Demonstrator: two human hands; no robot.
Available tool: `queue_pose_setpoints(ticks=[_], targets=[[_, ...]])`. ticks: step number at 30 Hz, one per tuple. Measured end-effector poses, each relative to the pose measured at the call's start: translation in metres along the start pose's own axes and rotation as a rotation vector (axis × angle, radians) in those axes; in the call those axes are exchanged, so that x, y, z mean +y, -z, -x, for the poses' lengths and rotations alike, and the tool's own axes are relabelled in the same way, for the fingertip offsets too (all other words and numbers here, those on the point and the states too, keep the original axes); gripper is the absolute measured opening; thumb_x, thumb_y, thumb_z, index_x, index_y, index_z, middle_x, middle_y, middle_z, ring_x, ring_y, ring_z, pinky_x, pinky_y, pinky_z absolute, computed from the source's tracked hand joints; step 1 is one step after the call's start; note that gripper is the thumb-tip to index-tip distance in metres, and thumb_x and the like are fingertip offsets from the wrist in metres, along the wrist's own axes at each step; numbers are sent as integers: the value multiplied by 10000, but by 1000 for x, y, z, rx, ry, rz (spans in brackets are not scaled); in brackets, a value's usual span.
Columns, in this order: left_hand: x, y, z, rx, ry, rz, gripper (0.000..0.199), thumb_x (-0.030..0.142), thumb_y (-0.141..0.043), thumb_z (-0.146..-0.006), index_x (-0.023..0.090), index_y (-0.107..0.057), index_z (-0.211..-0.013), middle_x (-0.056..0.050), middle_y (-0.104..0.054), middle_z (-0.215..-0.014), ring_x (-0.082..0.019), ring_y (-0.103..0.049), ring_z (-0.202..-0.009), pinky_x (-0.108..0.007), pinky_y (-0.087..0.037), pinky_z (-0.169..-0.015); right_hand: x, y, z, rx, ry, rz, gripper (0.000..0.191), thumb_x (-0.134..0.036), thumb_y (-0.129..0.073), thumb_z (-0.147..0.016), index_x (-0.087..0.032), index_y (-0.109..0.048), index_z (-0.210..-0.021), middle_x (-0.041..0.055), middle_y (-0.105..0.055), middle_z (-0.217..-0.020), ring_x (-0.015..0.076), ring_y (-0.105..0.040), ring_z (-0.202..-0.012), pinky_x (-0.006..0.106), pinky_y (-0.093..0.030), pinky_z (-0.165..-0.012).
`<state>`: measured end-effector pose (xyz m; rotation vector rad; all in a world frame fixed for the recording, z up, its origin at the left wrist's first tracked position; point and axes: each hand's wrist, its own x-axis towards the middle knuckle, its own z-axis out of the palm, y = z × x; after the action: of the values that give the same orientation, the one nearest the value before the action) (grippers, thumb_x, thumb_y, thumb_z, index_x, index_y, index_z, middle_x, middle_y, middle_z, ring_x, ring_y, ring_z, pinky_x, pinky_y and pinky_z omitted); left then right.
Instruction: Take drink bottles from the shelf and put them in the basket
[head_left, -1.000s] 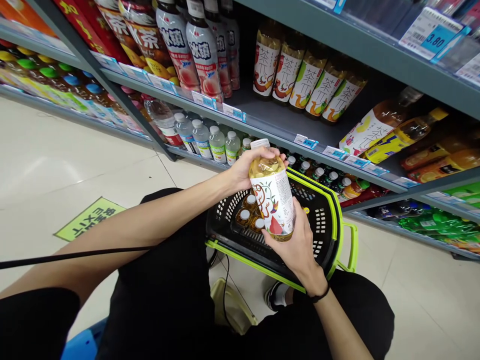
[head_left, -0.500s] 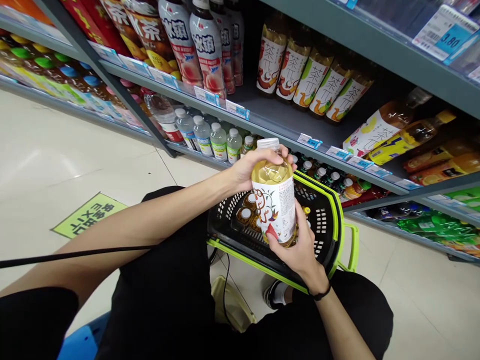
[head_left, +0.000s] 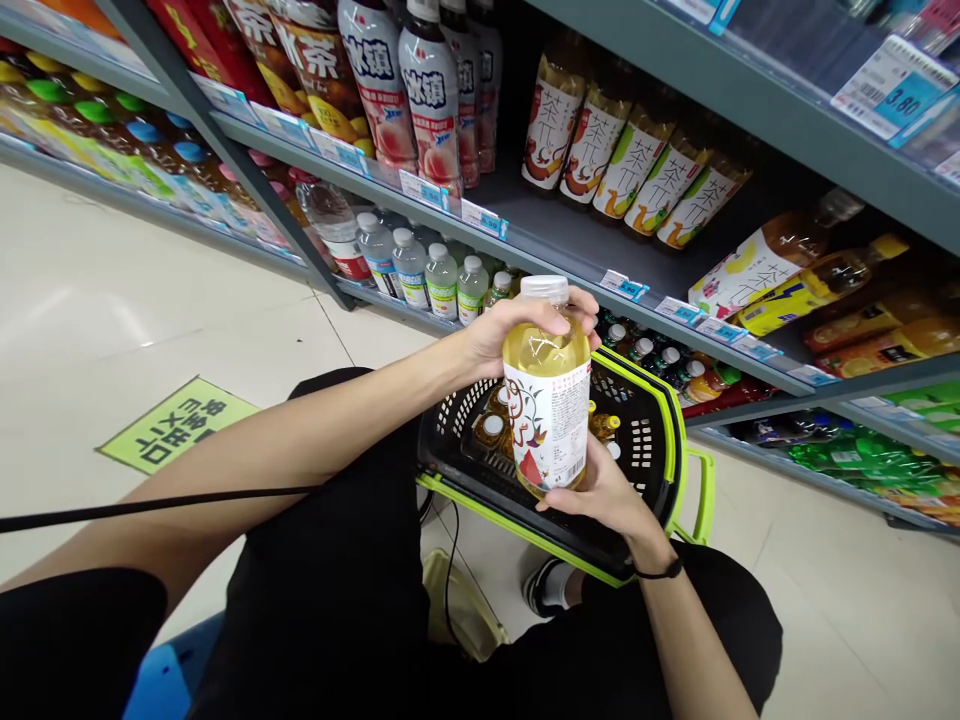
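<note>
Between my two hands is a clear bottle of pale yellow drink, with a white cap and a white label printed with a vine, a bird and small text. It stands nearly upright over the basket. My left hand is wrapped round its neck and shoulder just under the cap. At the lower right side, my right hand grips it near the base, thumb in front. Below sits a black shopping basket with a lime-green rim, holding several bottles with white or yellow caps.
A grey shelf ahead carries white-labelled tea bottles, peach drink bottles and tipped bottles. Small bottles fill the level beneath. A yellow-green floor sign lies at left. My knees flank the basket.
The bottle has turned slightly, bringing more of the label's small text to the front. My right hand has shifted a little lower on the bottle; my left stays near the neck.
</note>
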<state>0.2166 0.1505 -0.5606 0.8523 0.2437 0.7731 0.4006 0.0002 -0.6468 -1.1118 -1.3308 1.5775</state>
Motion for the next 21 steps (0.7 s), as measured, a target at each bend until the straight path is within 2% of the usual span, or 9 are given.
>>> queue_pose_setpoints(ticks=[3, 6, 11, 15, 21], targets=[[2, 1, -2, 2, -4, -63, 348, 178, -702, -587, 169, -748, -931, -10, -694, -787, -216, -700, -857, -383, -541, -872, 9, -10, -1, 101, 51, 95, 737, -404, -893, -726, -221, -576, -1365, 96, -732, -1246, 295, -712, -1116, 503, -581, -1010], [2, 1, -5, -70, 35, -141, 427, 230, -716, -611, 172, -755, -1032, -41, -732, -852, -244, -706, -879, -405, -542, -869, 15, -17, -2, 170, 139, 154, 767, -337, -899, -709, -216, -563, -1388, 101, -706, -1309, 284, -686, -1178, 473, -535, -1073], [0, 5, -8, -178, 56, -234, 338, 337, -747, -686, 153, -770, -968, -80, -763, -897, -233, -708, -863, -376, -540, -859, 19, -19, 2, 215, 189, 208, 754, -310, -882, -710, -205, -558, -1382, 106, -722, -1260, 272, -709, -1099, 429, -570, -1005], [-5, 13, -10, -115, 25, -296, 256, 343, -730, -757, 164, -770, -934, -74, -774, -886, -201, -706, -829, -324, -532, -810, 20, -19, 4, 305, 163, 290, 760, -322, -883, -707, -206, -542, -1377, 103, -721, -1228, 266, -705, -1072, 422, -576, -979], [-13, 19, -20, -20, 27, -217, 219, 306, -723, -731, 138, -756, -868, -85, -776, -842, -206, -718, -795, -334, -544, -789, 23, -19, 2, 387, 141, 280, 861, -344, -890, -688, -214, -451, -1416, 119, -680, -1281, 267, -684, -1124, 425, -567, -994]])
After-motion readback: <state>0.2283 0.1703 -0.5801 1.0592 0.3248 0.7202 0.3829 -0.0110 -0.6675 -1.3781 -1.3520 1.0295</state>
